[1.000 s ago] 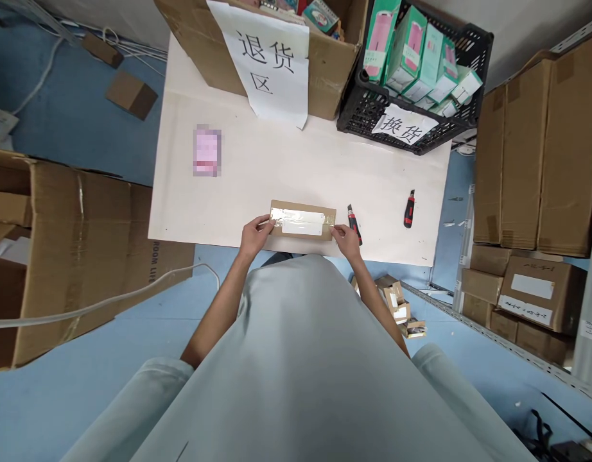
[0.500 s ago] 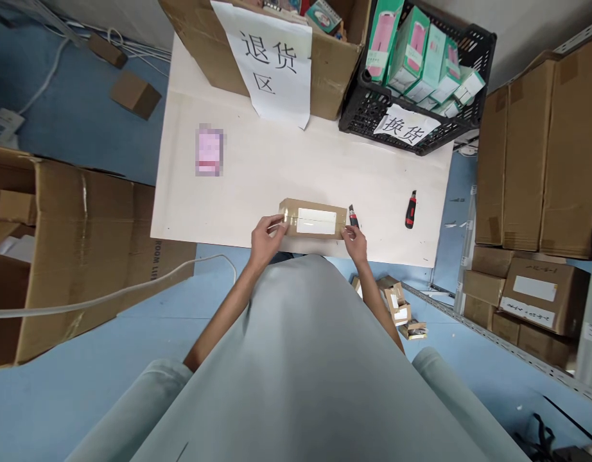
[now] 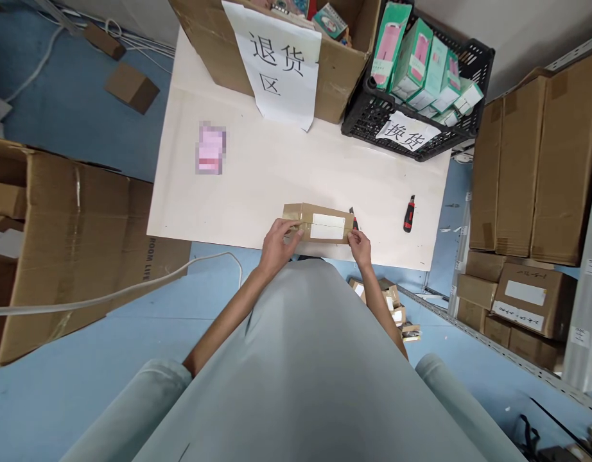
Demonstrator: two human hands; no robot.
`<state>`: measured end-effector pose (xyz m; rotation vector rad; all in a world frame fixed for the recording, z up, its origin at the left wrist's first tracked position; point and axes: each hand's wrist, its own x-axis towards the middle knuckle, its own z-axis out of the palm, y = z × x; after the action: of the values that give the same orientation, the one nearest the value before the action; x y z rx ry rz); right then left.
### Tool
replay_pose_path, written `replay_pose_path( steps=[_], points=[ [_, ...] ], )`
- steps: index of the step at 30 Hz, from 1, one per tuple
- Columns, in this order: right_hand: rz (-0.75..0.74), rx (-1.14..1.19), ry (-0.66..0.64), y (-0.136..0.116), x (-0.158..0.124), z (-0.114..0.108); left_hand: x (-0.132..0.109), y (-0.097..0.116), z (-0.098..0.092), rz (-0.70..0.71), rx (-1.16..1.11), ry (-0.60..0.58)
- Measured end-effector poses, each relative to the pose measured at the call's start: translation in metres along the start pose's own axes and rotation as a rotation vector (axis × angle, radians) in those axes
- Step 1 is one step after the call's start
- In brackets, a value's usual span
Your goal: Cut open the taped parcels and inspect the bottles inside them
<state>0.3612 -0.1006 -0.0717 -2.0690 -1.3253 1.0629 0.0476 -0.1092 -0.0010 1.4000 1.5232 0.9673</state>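
Fingers [image 3: 295,224] of the left hand [image 3: 275,247] pinch narrowly on the left end of a taped brown carton [image 3: 306,215], while the right hand [image 3: 361,249] grips its other end between thumb and fingertips. It sits at the near edge of the bench [image 3: 277,167], white label [image 3: 327,226] facing up; whether it rests there or is slightly raised, I can't tell. Towards the back, a cardboard box [image 3: 341,90] holds a jumble including a small teal box [image 3: 329,22], its far side cut off at the edge of view. Beside it, a black plastic crate [image 3: 361,115] is packed with green-and-white product boxes [image 3: 414,61]. At left, a large carton on its side [image 3: 55,237] contains a smaller box [image 3: 6,199] and white paper [image 3: 6,245], its left part cut off. One utility knife [image 3: 356,222] is mostly hidden by the carton and right hand; a pink item [image 3: 210,149] is too pixelated to identify.
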Motion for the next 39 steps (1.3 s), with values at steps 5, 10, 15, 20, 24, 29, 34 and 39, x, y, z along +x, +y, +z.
replay_pose_path(
  steps=[5, 10, 15, 20, 24, 29, 34, 39],
  points=[
    [-0.051, -0.021, -0.048, -0.031, -0.006, 0.017, 0.004, -0.033, -0.007, -0.185, 0.107, 0.087],
    [-0.210, -0.211, -0.051, -0.077, -0.029, 0.032, 0.007, -0.058, -0.025, -0.245, 0.206, 0.143],
    [-0.413, -0.302, -0.130, -0.133, -0.055, 0.048, 0.017, -0.071, -0.051, -0.381, 0.296, 0.261],
    [-0.482, -0.283, -0.174, -0.157, -0.060, 0.058, 0.026, -0.073, -0.066, -0.443, 0.324, 0.252],
    [-0.392, -0.281, -0.122, -0.135, -0.044, 0.050, 0.027, -0.066, -0.061, -0.439, 0.298, 0.222],
    [-0.163, -0.183, -0.066, -0.079, -0.012, 0.030, 0.027, -0.057, -0.037, -0.489, 0.145, 0.158],
    [-0.052, 0.033, -0.111, -0.040, -0.017, 0.015, 0.012, -0.061, -0.031, -0.534, 0.020, 0.079],
    [0.010, 0.082, -0.151, -0.025, -0.046, 0.010, -0.012, -0.067, -0.039, -0.633, -0.078, 0.002]
  ],
)
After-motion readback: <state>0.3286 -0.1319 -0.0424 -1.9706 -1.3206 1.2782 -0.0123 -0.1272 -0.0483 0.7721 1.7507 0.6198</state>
